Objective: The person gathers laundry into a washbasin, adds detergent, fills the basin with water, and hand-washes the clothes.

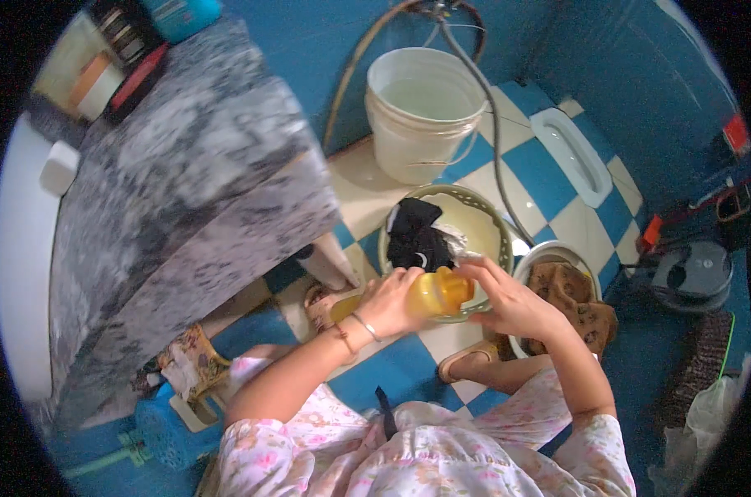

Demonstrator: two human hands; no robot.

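Observation:
My left hand (385, 305) is wrapped round a yellow bottle (425, 296), which lies nearly level with its orange-yellow cap (456, 289) toward the right. Close to that cap is my right hand (512, 300), its fingers curved and apart; whether a fingertip touches the cap I cannot tell. Just beyond both hands a pale green basin (501, 225) with a perforated rim stands on the floor. A black cloth (415, 232) hangs over the basin's left side, beside a small whitish cloth (454, 240).
A white bucket (408, 149) holding water stands behind the basin. To the right, a brown patterned cloth (562, 290) drapes over a pale tub (526, 267). A grey hose (496, 141) runs down between them. A marbled counter (201, 149) juts in at left.

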